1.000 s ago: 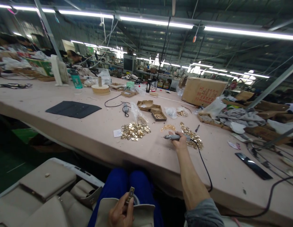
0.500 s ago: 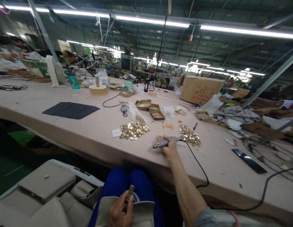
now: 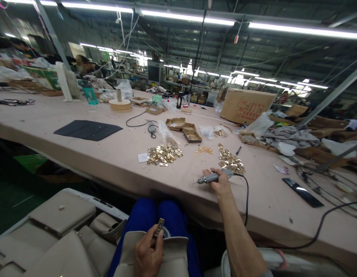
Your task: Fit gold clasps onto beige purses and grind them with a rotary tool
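Observation:
My right hand is closed round a grey corded electric screwdriver, held low over the pink table with its tip pointing left. Its black cord loops off the table's near edge. My left hand is down on my lap, pinching a small gold metal clasp against the edge of a beige bag. Just beyond my right hand lie two heaps of gold fittings and a small scatter of gold screws.
Beige bags are stacked at lower left. On the table are a black leather panel, small cardboard trays, a second corded tool, a big carton, grey cloth and a dark strip.
My right hand drew the screwdriver back from the gold fittings toward the table's near edge, then shifted a little right. My left hand kept its hold on the clasp.

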Motion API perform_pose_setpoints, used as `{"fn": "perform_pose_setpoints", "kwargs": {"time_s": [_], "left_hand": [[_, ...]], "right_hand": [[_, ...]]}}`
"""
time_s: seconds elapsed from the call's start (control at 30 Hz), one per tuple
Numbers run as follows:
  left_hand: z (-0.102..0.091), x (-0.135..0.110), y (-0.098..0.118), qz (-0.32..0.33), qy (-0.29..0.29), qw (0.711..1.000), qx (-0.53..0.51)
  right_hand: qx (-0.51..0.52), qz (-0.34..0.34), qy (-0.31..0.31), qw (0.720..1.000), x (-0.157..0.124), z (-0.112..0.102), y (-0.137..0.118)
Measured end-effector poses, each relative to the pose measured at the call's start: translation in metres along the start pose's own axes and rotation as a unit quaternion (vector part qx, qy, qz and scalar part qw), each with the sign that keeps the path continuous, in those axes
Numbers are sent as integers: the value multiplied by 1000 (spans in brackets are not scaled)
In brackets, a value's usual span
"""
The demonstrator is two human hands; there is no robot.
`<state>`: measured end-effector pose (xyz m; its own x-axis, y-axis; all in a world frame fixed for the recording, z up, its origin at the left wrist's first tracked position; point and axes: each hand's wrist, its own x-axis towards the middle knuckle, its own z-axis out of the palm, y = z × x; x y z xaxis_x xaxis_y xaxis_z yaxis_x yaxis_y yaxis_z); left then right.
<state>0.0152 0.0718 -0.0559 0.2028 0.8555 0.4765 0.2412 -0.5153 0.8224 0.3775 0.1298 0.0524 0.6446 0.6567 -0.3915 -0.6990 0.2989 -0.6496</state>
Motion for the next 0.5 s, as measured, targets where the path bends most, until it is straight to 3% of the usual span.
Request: {"fn": "perform_pose_setpoints", "kwargs": {"time_s": [0.13, 0.23, 0.33, 0.5], "left_hand": [[-2, 3, 6, 6, 12, 1000, 9], [-2, 5, 8, 12, 8, 1000, 19], [-3, 6, 10, 20, 6, 1000, 18], [-4, 6, 12, -5, -7, 1000, -5]], "right_hand": [[46, 31, 2, 998, -26, -14, -10], [88, -19, 7, 996, -31, -22, -30], [111, -86, 15, 990, -21, -29, -56], [129, -142, 22, 981, 10, -37, -86]]}}
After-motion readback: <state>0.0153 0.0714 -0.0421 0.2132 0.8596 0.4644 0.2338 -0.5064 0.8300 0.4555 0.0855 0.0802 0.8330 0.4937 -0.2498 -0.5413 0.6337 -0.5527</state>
